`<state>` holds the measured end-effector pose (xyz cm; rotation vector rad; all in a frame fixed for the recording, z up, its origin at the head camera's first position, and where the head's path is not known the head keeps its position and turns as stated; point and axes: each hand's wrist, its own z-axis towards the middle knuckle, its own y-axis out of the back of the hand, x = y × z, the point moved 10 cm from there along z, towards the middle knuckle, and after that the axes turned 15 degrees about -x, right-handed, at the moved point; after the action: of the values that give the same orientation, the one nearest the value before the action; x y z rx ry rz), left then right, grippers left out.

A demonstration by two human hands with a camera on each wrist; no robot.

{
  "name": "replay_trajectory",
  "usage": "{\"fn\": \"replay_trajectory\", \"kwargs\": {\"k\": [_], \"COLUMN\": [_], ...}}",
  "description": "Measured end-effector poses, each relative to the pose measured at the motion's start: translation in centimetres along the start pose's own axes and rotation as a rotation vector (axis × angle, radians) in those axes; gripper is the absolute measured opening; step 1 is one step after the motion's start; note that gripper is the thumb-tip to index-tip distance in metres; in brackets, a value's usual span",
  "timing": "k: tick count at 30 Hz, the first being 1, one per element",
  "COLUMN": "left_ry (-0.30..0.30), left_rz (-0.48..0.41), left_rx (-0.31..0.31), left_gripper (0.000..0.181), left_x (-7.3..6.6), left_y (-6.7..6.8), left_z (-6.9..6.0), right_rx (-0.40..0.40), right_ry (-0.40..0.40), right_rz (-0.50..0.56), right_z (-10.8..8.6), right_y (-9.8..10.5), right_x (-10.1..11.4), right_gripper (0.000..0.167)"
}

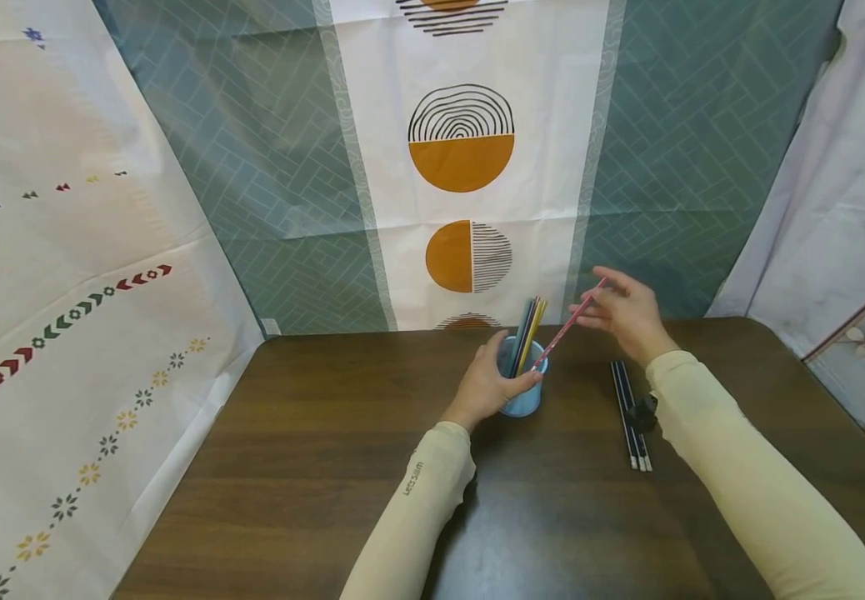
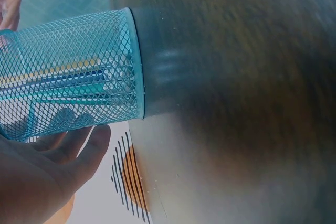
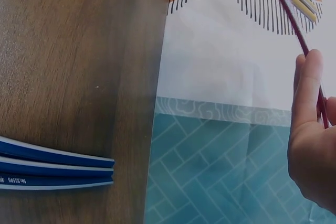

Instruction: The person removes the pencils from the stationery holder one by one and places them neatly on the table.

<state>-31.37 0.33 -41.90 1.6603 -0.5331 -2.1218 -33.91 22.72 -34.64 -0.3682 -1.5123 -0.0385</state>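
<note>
A blue mesh cup point(image 1: 522, 405) stands near the table's back edge with several pencils point(image 1: 526, 333) upright in it, yellow and dark ones among them. My left hand point(image 1: 487, 385) curls round the cup's left side; in the left wrist view its fingers lie against the mesh point(image 2: 79, 77). To the right of the cup, my right hand point(image 1: 623, 317) pinches a red-pink pencil point(image 1: 567, 326) near its upper end. That pencil slants down to the left, its lower end at the cup's rim. In the right wrist view the fingers hold the dark red pencil point(image 3: 294, 17).
Several dark blue pencils with white stripes point(image 3: 58, 169) lie side by side on the wooden table point(image 1: 290, 467), right of the cup and beside my right forearm. A patterned cloth point(image 1: 290, 167) hangs behind the table, with white cloths at left point(image 1: 102, 292) and right point(image 1: 837, 208).
</note>
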Motion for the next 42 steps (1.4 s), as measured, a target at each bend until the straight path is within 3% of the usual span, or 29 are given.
{"fn": "replay_trajectory", "kwargs": {"k": [26, 34, 42], "left_ry": [0.019, 0.029, 0.029], "left_rz": [-0.037, -0.033, -0.029], "left_rx": [0.018, 0.017, 0.021], "left_gripper": [0.094, 0.093, 0.094], "left_x": [-0.1, 0.1, 0.1], "left_y": [0.0, 0.1, 0.0], "left_z": [-0.2, -0.2, -0.1], "right_rx": [-0.010, -0.028, -0.041], "right_ry": [0.052, 0.055, 0.044], "right_rz": [-0.031, -0.070, -0.152], "right_z": [-0.2, -0.3, -0.4], "right_y": [2.8, 3.9, 5.4], "right_x": [1.0, 0.6, 0.1], "right_gripper": [0.055, 0.021, 0.018]}}
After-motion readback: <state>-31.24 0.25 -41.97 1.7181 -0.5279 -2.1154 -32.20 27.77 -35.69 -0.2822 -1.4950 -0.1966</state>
